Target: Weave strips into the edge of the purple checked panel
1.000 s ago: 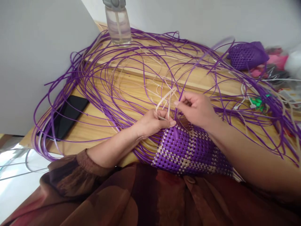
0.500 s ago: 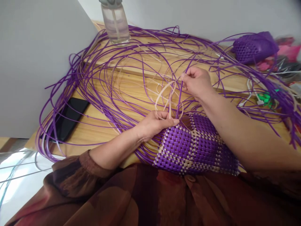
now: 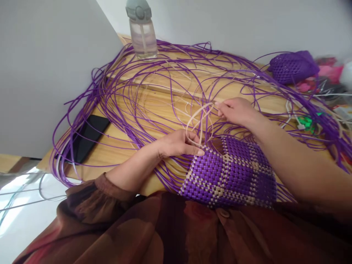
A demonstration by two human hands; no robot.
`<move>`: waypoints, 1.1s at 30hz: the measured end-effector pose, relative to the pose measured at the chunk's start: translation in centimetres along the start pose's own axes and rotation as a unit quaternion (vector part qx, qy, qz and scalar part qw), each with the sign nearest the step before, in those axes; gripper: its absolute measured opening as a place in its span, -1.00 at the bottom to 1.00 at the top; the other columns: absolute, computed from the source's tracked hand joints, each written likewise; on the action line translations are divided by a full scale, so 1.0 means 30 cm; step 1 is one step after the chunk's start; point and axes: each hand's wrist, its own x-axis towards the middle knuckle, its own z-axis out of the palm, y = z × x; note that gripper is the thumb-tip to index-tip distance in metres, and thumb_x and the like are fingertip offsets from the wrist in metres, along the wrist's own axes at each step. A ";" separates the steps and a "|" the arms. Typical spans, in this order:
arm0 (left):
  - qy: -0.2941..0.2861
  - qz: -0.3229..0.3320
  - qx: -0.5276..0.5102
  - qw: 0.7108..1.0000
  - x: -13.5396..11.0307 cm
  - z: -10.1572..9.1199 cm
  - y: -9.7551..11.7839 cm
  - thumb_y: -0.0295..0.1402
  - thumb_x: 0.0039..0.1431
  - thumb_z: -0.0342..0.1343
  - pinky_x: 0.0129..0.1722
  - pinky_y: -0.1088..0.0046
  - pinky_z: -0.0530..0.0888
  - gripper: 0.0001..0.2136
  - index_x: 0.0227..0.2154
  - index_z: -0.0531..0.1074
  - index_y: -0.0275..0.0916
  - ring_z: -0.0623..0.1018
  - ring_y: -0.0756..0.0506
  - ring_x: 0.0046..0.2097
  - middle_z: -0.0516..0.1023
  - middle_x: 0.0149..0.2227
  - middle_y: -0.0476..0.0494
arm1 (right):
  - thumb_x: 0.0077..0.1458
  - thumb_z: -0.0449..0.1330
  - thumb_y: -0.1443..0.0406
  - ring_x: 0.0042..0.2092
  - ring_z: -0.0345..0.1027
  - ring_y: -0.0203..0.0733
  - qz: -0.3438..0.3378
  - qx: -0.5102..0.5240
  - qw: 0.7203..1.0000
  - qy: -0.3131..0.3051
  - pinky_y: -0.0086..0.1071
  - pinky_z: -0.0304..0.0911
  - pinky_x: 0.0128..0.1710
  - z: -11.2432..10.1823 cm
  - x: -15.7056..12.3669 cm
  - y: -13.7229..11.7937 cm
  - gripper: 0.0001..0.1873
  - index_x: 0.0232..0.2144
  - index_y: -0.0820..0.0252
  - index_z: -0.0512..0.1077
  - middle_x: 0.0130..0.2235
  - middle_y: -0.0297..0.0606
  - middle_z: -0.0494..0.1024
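A woven purple and cream mat (image 3: 228, 176) lies at the near edge of the wooden table (image 3: 115, 154), with long purple strands (image 3: 132, 95) fanning out from it. My left hand (image 3: 178, 143) pinches the mat's top left edge, closed on the weave beside a looped cream strand (image 3: 198, 121). My right hand (image 3: 238, 110) is farther back, fingers pinched on a purple strand near the top of that cream loop.
A clear water bottle (image 3: 142, 31) stands at the table's back by the wall. A black phone (image 3: 86, 137) lies at the left edge under the strands. A small purple woven basket (image 3: 293, 66) and colourful clutter (image 3: 316, 102) sit at the right.
My right hand rose from the mat's edge drawing a purple strand up and away, then came down a little. My left hand stayed on the mat's edge.
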 end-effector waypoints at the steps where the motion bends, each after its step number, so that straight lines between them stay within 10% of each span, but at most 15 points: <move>1: 0.010 0.002 0.008 1.000 0.001 -0.006 0.000 -0.31 -0.14 0.42 -0.29 0.45 0.39 -0.72 -0.43 0.48 -0.36 0.49 0.01 -0.38 0.54 -0.45 -0.06 | 0.23 0.10 0.09 -0.50 0.18 -0.27 -0.020 -0.006 1.000 0.005 -0.34 0.01 -0.42 -0.021 -0.057 -0.008 -0.58 -0.56 0.20 0.47 -0.58 -0.31 0.39; 8: 0.055 0.053 0.042 0.996 0.003 0.005 0.000 -0.37 -0.22 0.42 -0.46 0.57 0.23 -0.72 -0.58 0.39 -0.35 0.31 0.11 -0.51 0.36 -0.60 0.11 | 0.15 0.23 0.16 -0.50 0.25 -0.37 -0.187 0.164 0.968 0.023 -0.44 0.11 -0.46 0.022 -0.369 -0.170 -0.81 -0.31 0.15 0.50 -0.47 -0.40 0.48; 15: 0.065 0.096 -0.018 0.993 0.004 0.021 -0.002 -0.42 -0.26 0.44 -0.39 0.55 0.35 -0.74 -0.55 0.44 -0.37 0.40 0.09 -0.47 0.47 -0.54 0.04 | 0.16 0.17 0.22 -0.54 0.24 -0.37 -0.119 0.220 0.967 0.040 -0.44 0.09 -0.51 0.069 -0.315 -0.199 -0.82 -0.41 0.19 0.46 -0.53 -0.39 0.46; 20: 0.076 0.104 -0.050 0.990 0.012 0.027 -0.012 -0.44 -0.28 0.46 -0.39 0.51 0.41 -0.71 -0.56 0.43 -0.37 0.47 0.06 -0.46 0.53 -0.51 -0.03 | 0.05 0.28 0.13 -0.54 0.28 -0.29 -0.053 0.078 0.991 0.097 -0.38 0.10 -0.48 0.067 -0.279 -0.123 -0.77 -0.34 0.16 0.45 -0.56 -0.41 0.46; 24: 0.074 0.116 -0.034 0.990 0.013 0.021 -0.013 -0.42 -0.30 0.48 -0.38 0.51 0.41 -0.69 -0.56 0.44 -0.38 0.47 0.05 -0.45 0.53 -0.50 -0.04 | 0.07 0.30 0.25 -0.33 0.46 -0.21 -0.193 0.016 0.955 0.222 -0.35 0.30 -0.31 0.088 -0.291 -0.112 -0.68 -0.10 0.17 0.43 -0.31 -0.28 0.58; 28: 0.069 0.114 -0.018 0.991 0.011 0.019 -0.007 -0.37 -0.36 0.51 -0.40 0.54 0.37 -0.65 -0.56 0.44 -0.38 0.42 0.09 -0.47 0.46 -0.55 0.03 | 0.23 0.13 0.34 -0.11 0.47 -0.18 -0.412 -0.057 0.888 0.197 -0.31 0.38 -0.10 0.070 -0.292 -0.101 -0.75 -0.09 -0.02 0.51 -0.13 -0.29 0.61; 33: 0.080 0.062 0.023 0.995 -0.002 0.012 0.005 -0.30 -0.31 0.49 -0.41 0.54 0.35 -0.65 -0.51 0.46 -0.36 0.43 0.08 -0.47 0.50 -0.53 0.02 | 0.22 0.14 0.37 0.02 0.43 -0.09 -0.485 -0.091 0.854 0.167 -0.19 0.32 0.08 0.007 -0.320 -0.081 -0.77 -0.15 0.00 0.53 -0.05 -0.25 0.60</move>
